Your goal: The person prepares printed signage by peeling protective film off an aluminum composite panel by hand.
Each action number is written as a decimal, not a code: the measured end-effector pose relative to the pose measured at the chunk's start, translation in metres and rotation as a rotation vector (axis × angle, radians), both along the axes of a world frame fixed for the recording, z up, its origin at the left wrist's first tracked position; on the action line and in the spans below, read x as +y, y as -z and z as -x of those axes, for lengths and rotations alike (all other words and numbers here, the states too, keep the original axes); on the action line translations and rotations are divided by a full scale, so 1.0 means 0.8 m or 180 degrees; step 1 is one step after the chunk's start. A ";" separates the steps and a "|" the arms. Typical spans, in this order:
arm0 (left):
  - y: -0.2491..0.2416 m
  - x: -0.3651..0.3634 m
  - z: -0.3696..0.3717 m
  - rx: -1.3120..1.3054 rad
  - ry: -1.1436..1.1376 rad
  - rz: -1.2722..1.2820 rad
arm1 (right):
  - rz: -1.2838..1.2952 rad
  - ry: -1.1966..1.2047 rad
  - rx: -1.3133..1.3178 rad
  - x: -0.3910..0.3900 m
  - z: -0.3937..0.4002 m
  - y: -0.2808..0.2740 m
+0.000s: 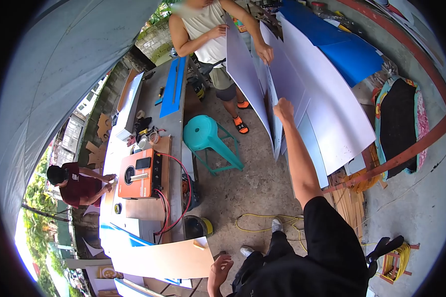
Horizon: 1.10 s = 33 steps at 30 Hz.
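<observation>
My right hand (pixel 284 109) reaches forward, its fingers closed on the edge of a large white sheet (pixel 277 94) that stands upright among several others. Facing me, a person in a sleeveless top holds the same group of sheets, one hand on the edge of the nearest white sheet (pixel 243 69) and the other hand (pixel 265 52) on a sheet further right. Low in the view, my left hand (pixel 221 270) hangs with loosely bent fingers and nothing seen in it. It is beside the end of a light brown board (pixel 163 258) on the workbench.
A teal stool (pixel 201 132) stands between the workbench and the sheets. On the bench sits an orange machine (pixel 139 173) with red cables. Yellow cord (pixel 252 215) lies on the floor near my feet. Blue sheets (pixel 349 54) lean behind, and a red metal bar (pixel 406 148) crosses at right.
</observation>
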State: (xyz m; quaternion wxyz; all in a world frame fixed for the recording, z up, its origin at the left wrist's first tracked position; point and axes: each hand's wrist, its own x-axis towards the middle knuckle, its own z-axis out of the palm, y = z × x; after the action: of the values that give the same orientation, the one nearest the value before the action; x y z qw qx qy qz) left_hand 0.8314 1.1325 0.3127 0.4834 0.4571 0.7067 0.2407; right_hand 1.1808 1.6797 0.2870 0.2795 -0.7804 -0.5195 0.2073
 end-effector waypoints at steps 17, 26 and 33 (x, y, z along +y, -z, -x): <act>0.027 -0.115 0.035 0.0057 -0.0465 -0.0529 | -0.0208 -0.0891 -0.0823 -0.199 -0.013 -0.033; 0.106 -0.289 0.114 -0.0081 0.0124 -0.0939 | -0.0266 -0.1472 -0.0762 -0.449 -0.025 -0.132; 0.220 -0.445 0.204 -0.0409 0.0098 -0.0007 | 0.0136 -0.1512 -0.0969 -0.715 0.063 -0.249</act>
State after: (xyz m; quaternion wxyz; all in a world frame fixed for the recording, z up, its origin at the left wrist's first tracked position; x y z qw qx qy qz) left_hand 0.6681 0.7768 0.1369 0.5309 0.4520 0.6668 0.2629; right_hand 1.1303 1.1074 0.4865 0.1253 -0.6647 -0.7193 0.1583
